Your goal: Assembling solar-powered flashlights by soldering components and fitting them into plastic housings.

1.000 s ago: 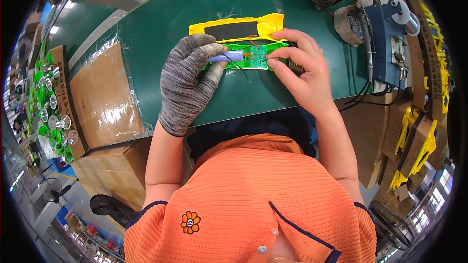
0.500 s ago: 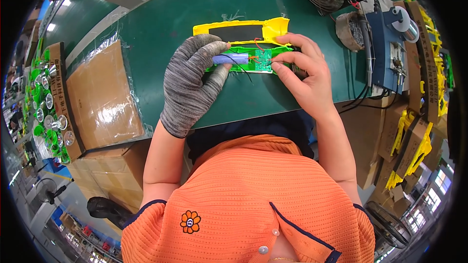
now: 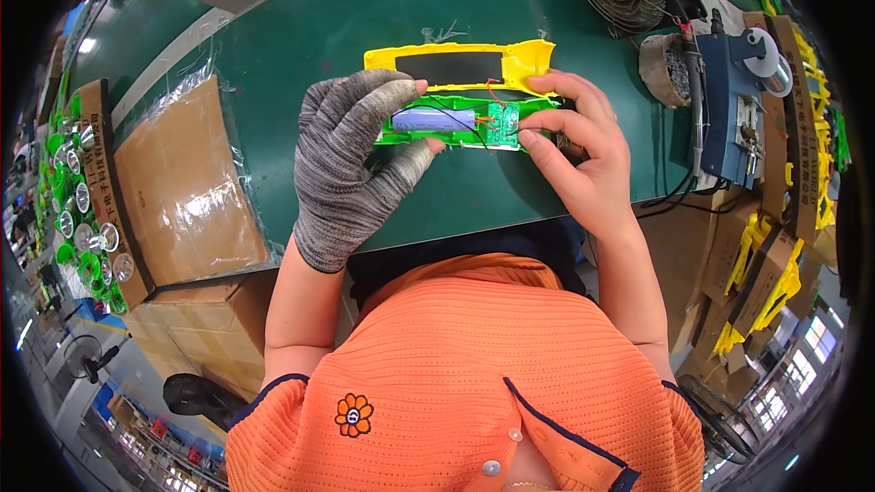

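Green housing [image 3: 456,132] between both hands

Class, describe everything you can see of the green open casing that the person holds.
The green casing is a long, glossy plastic shell lying open-side up on the green table. Inside sit a pale blue cylindrical cell, a small green circuit board and thin red and black wires. The gloved left hand grips its left end; the bare right hand pinches its right end.
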Available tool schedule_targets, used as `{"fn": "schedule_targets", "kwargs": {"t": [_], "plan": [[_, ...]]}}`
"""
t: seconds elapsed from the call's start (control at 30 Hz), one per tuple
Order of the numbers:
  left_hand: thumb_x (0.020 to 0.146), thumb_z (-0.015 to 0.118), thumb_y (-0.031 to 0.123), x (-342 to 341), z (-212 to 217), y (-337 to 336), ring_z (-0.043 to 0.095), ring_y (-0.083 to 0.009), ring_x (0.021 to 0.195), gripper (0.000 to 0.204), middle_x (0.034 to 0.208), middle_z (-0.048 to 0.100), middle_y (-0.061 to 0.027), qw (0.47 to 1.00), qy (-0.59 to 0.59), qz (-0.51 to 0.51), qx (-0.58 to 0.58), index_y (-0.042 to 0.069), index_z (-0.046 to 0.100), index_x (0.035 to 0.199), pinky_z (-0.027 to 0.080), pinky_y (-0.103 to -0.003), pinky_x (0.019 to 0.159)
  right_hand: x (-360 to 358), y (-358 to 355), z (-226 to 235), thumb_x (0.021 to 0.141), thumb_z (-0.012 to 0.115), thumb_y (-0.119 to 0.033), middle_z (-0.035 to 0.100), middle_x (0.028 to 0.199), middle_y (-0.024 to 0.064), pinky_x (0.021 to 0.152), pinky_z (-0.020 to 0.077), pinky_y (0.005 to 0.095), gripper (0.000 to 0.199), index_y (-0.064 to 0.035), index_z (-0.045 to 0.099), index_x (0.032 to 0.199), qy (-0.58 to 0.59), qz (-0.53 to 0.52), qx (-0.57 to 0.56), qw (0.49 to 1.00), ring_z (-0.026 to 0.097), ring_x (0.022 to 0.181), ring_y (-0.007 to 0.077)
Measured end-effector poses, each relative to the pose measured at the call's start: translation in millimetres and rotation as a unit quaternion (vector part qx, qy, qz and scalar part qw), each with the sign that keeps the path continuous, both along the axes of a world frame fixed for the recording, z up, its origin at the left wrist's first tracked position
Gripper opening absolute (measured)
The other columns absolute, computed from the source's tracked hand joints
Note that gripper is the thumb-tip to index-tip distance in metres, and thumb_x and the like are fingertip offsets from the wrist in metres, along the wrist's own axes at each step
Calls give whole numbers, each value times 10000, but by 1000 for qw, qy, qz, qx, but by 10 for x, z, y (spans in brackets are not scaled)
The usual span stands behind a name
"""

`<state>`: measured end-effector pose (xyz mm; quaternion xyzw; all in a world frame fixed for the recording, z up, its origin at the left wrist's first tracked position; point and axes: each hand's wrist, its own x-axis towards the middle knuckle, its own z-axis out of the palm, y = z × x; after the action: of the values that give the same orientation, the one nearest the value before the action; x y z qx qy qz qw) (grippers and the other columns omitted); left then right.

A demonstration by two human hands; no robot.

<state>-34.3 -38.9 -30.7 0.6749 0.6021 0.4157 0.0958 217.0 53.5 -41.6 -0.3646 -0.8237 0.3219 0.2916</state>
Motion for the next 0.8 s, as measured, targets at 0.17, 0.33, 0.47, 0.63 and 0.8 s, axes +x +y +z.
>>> {"fn": "schedule_targets", "kwargs": {"t": [0.17, 0.33, 0.47, 0.63, 0.8], "plan": [[698, 903, 140, 20, -5, 22, 648, -269, 1076, 556, 1171, 711, -46, 999, 37, -22, 6, 142, 698, 1215, 447, -418, 1034, -8, 8, 15, 820, 799, -117, 694, 1270, 62, 1038, 428, 440, 98, -79, 771, 906, -4, 4, 3, 1000, 595, 1266, 313], [733, 883, 171, 108, 26, 39, 644, -277, 1119, 612, 1217, 690, -57, 997, 62, -45, -16, 147, 644, 1296, 436, -447, 1045, 3, 13, 20, 823, 803, -128, 691, 1274, 61, 1050, 417, 436, 104, -81, 775, 912, -10, 8, -1, 1000, 590, 1270, 312], [707, 886, 123, 155, 144, 52, 622, -322, 1126, 606, 1220, 698, -83, 996, 67, -38, -39, 113, 679, 1276, 465, -434, 1031, 7, 15, 21, 828, 812, -153, 680, 1296, 58, 1058, 405, 437, 113, -88, 779, 915, -16, 12, -5, 1000, 571, 1293, 312], [714, 895, 172, 143, 259, 119, 604, -345, 1174, 708, 1305, 661, -97, 994, 84, -49, -59, 128, 633, 1370, 445, -442, 1063, 11, 8, 62, 812, 852, -227, 657, 1333, 62, 1066, 392, 454, 179, -102, 784, 919, -26, 20, -15, 999, 543, 1326, 319], [702, 900, 252, 121, 209, 150, 588, -334, 1237, 808, 1345, 645, -110, 994, 45, -64, -82, 123, 577, 1431, 406, -448, 1118, -20, -3, 49, 769, 894, -287, 646, 1348, 70, 1065, 385, 470, 254, -116, 785, 922, -33, 14, -7, 999, 528, 1347, 328]]}}
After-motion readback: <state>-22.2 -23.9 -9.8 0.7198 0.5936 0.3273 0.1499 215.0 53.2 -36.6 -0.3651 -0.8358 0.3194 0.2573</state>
